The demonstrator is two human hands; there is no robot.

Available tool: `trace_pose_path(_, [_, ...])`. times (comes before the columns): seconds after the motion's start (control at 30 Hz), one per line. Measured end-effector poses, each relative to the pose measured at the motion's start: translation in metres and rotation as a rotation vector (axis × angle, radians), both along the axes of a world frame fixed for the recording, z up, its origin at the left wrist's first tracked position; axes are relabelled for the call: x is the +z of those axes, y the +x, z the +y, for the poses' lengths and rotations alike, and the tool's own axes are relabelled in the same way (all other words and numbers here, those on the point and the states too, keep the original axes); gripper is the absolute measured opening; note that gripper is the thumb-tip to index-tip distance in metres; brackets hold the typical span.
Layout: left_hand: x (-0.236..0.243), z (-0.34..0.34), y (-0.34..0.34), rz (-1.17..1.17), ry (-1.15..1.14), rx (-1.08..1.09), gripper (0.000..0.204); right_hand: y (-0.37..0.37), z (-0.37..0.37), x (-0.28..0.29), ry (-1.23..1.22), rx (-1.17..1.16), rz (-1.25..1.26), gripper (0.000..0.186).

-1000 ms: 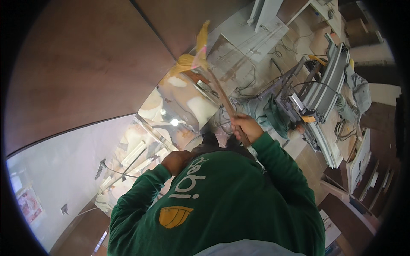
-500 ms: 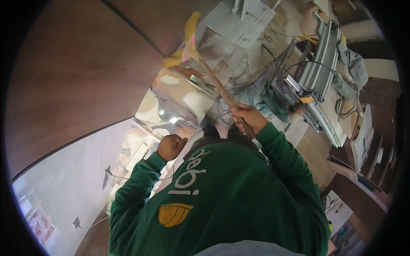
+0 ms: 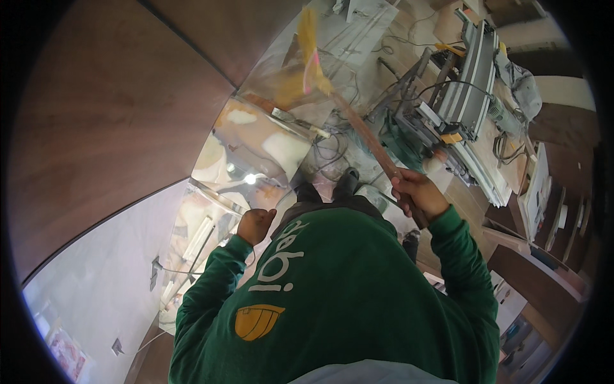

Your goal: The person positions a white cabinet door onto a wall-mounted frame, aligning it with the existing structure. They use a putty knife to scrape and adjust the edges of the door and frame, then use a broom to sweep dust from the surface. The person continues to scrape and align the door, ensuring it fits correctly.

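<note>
My right hand (image 3: 420, 194) is wrapped round the wooden handle of a broom (image 3: 366, 133), which slants up and away to the left. Yellow bristles (image 3: 307, 38) spread at its far end, with a pink band round them; they are blurred by motion. Beside my waist, my left hand (image 3: 256, 225) is curled into a loose fist, and nothing shows in it. A glossy surface (image 3: 275, 150) with cream and brown patches lies beyond the left hand, catching a bright light.
A tall brown panel (image 3: 115, 96) stands at the left above a pale wall (image 3: 109, 256) with sockets. On the right, a metal-railed machine (image 3: 470, 83) rests on a board among cables. A cable (image 3: 329, 147) lies coiled past my feet, near another person's shoe (image 3: 411, 242).
The broom and my right hand have swung to the right, and the bristles have left the corner of the brown panel. My left hand stays curled, almost in place.
</note>
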State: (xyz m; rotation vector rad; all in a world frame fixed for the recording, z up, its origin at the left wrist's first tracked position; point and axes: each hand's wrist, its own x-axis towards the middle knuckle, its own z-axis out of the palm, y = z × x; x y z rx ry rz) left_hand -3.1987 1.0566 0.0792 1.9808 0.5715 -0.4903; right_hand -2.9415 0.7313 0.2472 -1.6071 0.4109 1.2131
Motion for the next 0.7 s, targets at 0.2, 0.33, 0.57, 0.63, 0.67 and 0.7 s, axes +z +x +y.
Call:
trace_pose_path(0.2, [-0.021, 0.010, 0.006, -0.166, 0.104, 0.001, 0.048, -0.011, -0.051, -0.068, -0.432, 0.339, -0.610, 0.019])
trace_pose_path(0.33, [-0.021, 0.023, -0.010, -0.010, 0.081, 0.129, 0.048, -0.027, -0.024, -0.032, -0.149, 0.073, -0.373, 0.020])
trace_pose_path(0.57, [-0.030, 0.022, 0.000, 0.025, 0.115, 0.027, 0.051, 0.012, -0.009, -0.094, -0.029, 0.249, -0.150, 0.019])
trace_pose_path(0.63, [-0.024, 0.025, 0.003, -0.038, 0.102, 0.037, 0.052, 0.024, -0.016, -0.131, -0.412, 0.446, -0.572, 0.020])
trace_pose_path(0.67, [-0.019, 0.027, 0.003, -0.066, 0.099, 0.052, 0.053, 0.024, -0.015, -0.135, -0.485, 0.433, -0.702, 0.021])
trace_pose_path(0.7, [-0.005, 0.030, 0.006, 0.049, 0.025, 0.053, 0.044, 0.024, -0.015, -0.139, -0.562, 0.418, -0.831, 0.022])
